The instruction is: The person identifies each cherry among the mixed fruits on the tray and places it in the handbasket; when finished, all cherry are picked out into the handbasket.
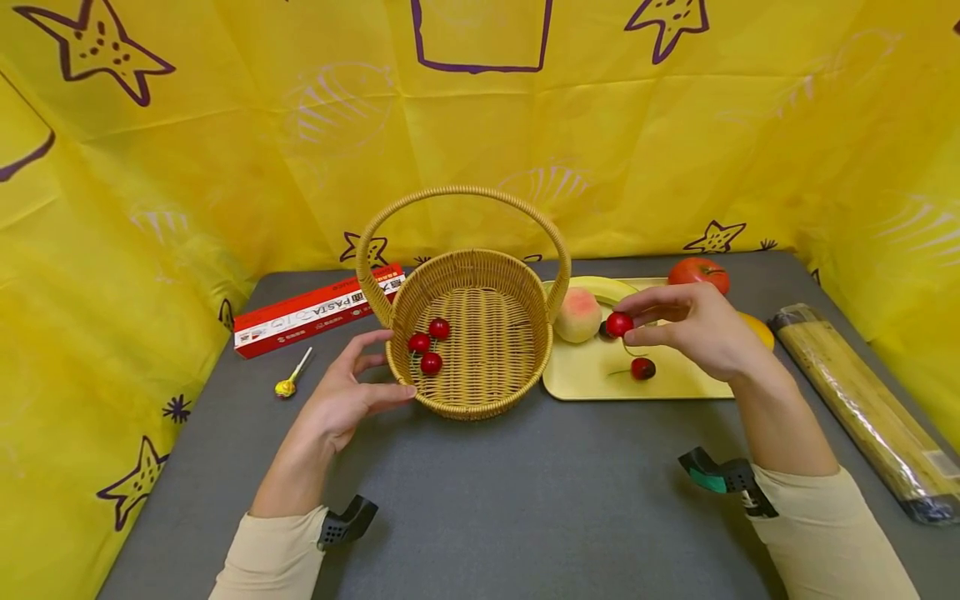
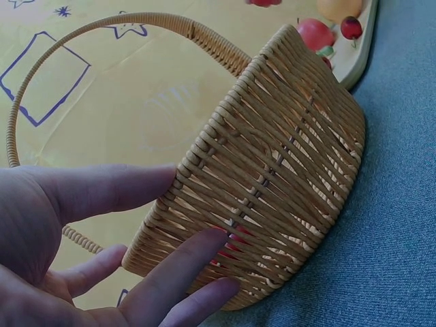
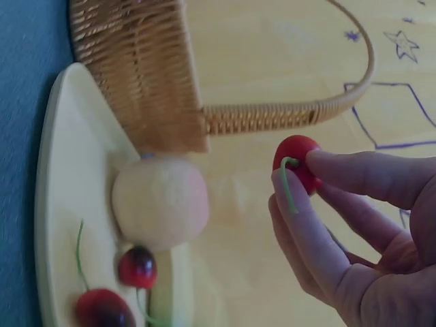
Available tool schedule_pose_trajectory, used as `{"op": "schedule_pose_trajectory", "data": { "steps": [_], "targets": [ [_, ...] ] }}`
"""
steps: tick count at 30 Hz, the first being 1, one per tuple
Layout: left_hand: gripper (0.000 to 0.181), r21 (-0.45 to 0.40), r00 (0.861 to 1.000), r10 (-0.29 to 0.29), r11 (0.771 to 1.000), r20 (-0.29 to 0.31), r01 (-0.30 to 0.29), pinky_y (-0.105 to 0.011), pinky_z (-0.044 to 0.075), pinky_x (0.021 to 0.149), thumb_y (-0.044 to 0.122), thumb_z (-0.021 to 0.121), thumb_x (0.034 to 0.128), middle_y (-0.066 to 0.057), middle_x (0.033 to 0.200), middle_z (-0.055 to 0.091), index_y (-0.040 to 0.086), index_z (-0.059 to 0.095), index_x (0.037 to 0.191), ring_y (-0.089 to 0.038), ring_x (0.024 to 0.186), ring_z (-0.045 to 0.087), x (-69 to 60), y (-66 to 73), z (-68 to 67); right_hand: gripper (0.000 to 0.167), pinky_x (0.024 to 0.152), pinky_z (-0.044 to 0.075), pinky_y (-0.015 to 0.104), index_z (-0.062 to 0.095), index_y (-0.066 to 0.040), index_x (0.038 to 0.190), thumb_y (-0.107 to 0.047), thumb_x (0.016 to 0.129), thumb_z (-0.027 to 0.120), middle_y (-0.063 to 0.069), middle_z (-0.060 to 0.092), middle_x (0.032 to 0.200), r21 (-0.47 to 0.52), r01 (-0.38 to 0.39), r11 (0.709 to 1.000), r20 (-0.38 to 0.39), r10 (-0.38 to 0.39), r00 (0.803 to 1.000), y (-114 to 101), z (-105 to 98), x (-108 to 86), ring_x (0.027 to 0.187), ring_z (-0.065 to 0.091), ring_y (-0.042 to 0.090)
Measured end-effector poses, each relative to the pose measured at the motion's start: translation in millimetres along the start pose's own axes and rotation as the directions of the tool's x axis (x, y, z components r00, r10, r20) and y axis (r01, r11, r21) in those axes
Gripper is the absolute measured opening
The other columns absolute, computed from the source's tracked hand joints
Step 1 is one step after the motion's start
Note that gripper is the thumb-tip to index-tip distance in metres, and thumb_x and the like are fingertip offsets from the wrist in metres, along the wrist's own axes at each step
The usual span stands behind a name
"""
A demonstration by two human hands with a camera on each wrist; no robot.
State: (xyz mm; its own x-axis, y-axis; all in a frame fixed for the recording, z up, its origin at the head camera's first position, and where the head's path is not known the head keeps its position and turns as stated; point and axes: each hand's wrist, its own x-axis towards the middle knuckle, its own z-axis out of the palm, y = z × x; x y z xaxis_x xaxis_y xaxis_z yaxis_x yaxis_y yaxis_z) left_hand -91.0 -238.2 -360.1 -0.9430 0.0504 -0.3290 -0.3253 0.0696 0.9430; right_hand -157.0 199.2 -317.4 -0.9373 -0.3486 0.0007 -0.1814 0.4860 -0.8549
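Note:
In the head view my right hand (image 1: 708,329) pinches a red cherry (image 1: 619,324) between thumb and fingers above a pale yellow tray (image 1: 592,383). Its green stem shows in the right wrist view, where the same cherry (image 3: 297,155) is clear of the tray. Another cherry (image 1: 642,368) lies on the tray, and a third dark-red one (image 3: 137,267) sits beside the peach (image 1: 577,316). My left hand (image 1: 347,390) touches the left side of a wicker basket (image 1: 471,408), thumb at the rim, fingers fairly straight. Inside lie three cherries (image 1: 431,363), near its left wall.
A banana (image 1: 603,288) lies behind the peach. A tomato (image 1: 699,273) and a partly hidden orange-yellow fruit (image 1: 757,330) are at the tray's right. Left stand a red pasta box (image 1: 315,310) and a lollipop (image 1: 286,387). A wrapped bamboo roll (image 1: 862,408) lies far right; yellow cloth (image 1: 300,192) encloses the table.

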Motion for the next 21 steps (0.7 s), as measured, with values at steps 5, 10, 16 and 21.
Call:
{"op": "schedule_pose_trajectory", "data": {
  "steps": [5, 10, 16, 21],
  "targets": [
    [0.087, 0.0, 1.0, 0.002, 1.0, 0.002, -0.002, -0.033, 0.064, 0.087, -0.004, 0.077, 0.0893, -0.026, 0.156, 0.031, 0.015, 0.029, 0.16, -0.021, 0.093, 0.074, -0.4, 0.4, 0.1, 0.035, 0.085, 0.058, 0.023, 0.074, -0.005, 0.121, -0.015, 0.088, 0.085, 0.002, 0.079, 0.105, 0.078, 0.055, 0.995, 0.005, -0.056, 0.998, -11.2, 5.2, 0.6, 0.099, 0.073, 0.015],
    [0.088, -0.001, 1.0, 0.0, 1.0, -0.001, 0.0, -0.032, 0.064, 0.086, -0.004, 0.077, 0.0891, -0.026, 0.157, 0.031, 0.016, 0.03, 0.16, -0.02, 0.093, 0.074, -0.1, 0.6, 0.5, 0.034, 0.085, 0.059, 0.025, 0.074, -0.004, 0.121, -0.013, 0.089, 0.084, 0.003, 0.079, 0.106, 0.111, 0.094, 0.989, 0.023, -0.097, 0.995, -24.9, 9.7, 0.0, 0.101, 0.072, 0.018],
    [0.088, -0.006, 1.0, -0.005, 1.0, -0.002, 0.005, -0.032, 0.064, 0.086, -0.003, 0.078, 0.0891, -0.025, 0.157, 0.031, 0.016, 0.03, 0.16, -0.02, 0.093, 0.074, 0.2, 0.7, 0.4, 0.032, 0.086, 0.059, 0.028, 0.077, -0.011, 0.119, -0.018, 0.088, 0.085, 0.003, 0.077, 0.112, 0.089, 0.092, 0.992, 0.046, -0.096, 0.994, -44.6, 17.8, 3.1, 0.104, 0.071, 0.02],
    [0.087, -0.008, 1.0, -0.001, 1.0, 0.0, 0.001, -0.033, 0.064, 0.086, -0.004, 0.077, 0.0891, -0.026, 0.156, 0.031, 0.015, 0.03, 0.16, -0.02, 0.093, 0.074, 0.0, 0.2, 0.3, 0.032, 0.087, 0.061, 0.032, 0.077, -0.01, 0.118, -0.015, 0.088, 0.085, 0.007, 0.078, 0.11, 0.156, 0.102, 0.982, 0.091, -0.117, 0.989, -57.2, 27.5, 10.1, 0.105, 0.071, 0.024]
  ]
}}
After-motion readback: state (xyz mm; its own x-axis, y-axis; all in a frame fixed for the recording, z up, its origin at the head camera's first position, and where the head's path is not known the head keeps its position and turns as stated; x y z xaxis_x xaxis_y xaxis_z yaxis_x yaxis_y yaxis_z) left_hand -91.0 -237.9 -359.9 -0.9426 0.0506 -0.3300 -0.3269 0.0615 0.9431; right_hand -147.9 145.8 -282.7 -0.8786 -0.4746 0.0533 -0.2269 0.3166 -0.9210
